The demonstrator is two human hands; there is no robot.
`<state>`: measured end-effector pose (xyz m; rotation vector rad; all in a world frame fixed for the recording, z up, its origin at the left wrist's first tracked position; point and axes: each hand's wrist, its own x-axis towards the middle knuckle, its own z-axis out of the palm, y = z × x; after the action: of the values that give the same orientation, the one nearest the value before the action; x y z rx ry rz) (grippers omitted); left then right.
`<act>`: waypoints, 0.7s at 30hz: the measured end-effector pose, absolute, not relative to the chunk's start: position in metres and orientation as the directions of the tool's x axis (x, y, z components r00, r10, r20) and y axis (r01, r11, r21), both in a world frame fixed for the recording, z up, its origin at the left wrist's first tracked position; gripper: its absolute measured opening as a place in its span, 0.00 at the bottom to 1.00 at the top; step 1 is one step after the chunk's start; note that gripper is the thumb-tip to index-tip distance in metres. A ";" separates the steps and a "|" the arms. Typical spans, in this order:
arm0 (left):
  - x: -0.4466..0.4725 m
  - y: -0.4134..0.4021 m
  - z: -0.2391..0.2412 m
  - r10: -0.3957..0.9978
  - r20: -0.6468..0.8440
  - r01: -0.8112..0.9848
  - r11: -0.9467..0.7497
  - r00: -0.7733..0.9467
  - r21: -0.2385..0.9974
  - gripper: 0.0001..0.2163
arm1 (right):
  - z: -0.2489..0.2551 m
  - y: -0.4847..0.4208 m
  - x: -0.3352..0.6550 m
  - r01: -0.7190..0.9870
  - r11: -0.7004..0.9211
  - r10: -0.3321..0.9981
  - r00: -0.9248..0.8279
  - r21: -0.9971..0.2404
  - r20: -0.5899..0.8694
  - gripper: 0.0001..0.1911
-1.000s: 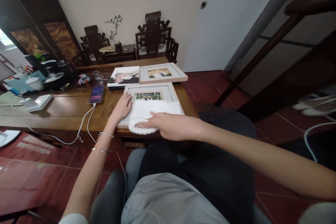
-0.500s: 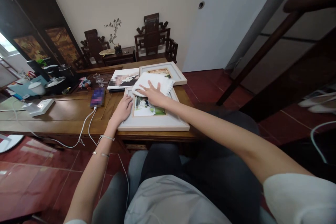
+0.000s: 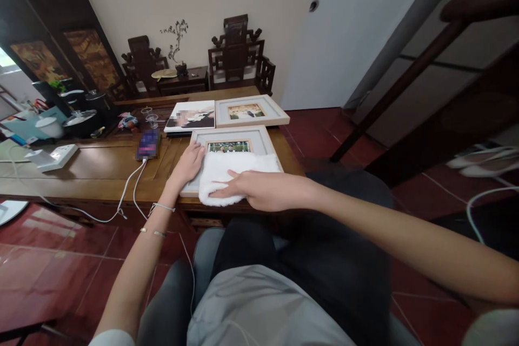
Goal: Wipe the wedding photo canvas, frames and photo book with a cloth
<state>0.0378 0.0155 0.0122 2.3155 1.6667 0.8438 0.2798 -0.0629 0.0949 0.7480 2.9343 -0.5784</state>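
A light wooden picture frame (image 3: 265, 138) with a grey mat and a photo lies flat near the table's front edge. My left hand (image 3: 190, 163) holds its left side, fingers bent over the rim. Over the lower part of the frame is a fluffy white cloth (image 3: 227, 165), whose front edge reaches the frame's near edge. My right hand (image 3: 259, 189) presses on the cloth and grips it, with some fingers partly tucked into its folds. The cloth hides the lower part of the photo.
Behind lie a second picture frame (image 3: 279, 113) and a white photo panel (image 3: 190, 113). To the left are a charging phone (image 3: 147, 145), white cables, a power strip (image 3: 60, 157) and small clear cups (image 3: 152, 120) on the wooden table (image 3: 101, 175). Chairs stand by the wall.
My right hand has dragged the cloth toward me, from the frame's far edge to its near edge. The upper photo now shows. My left hand stays on the left rim.
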 end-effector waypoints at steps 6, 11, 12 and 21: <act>0.040 0.013 0.017 0.905 0.360 0.781 -0.389 0.225 0.489 0.25 | 0.068 -0.027 0.258 0.626 0.742 0.618 -0.777 -0.238 -0.118 0.50; 0.038 0.015 0.014 0.904 0.383 0.778 -0.377 0.191 0.502 0.27 | 0.060 0.029 0.220 0.748 0.663 0.748 -0.663 -0.018 0.018 0.41; 0.037 0.016 0.013 0.901 0.393 0.782 -0.375 0.181 0.499 0.28 | 0.061 0.035 0.214 0.750 0.662 0.750 -0.661 -0.005 0.029 0.38; 0.039 0.015 0.017 0.909 0.379 0.751 -0.373 0.176 0.545 0.31 | 0.079 -0.018 0.217 0.607 0.793 0.597 -0.790 -0.047 -0.138 0.35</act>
<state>0.0389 0.0148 0.0171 2.2174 1.6027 0.9804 0.2171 -0.0183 0.0787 0.9650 2.8640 -0.1345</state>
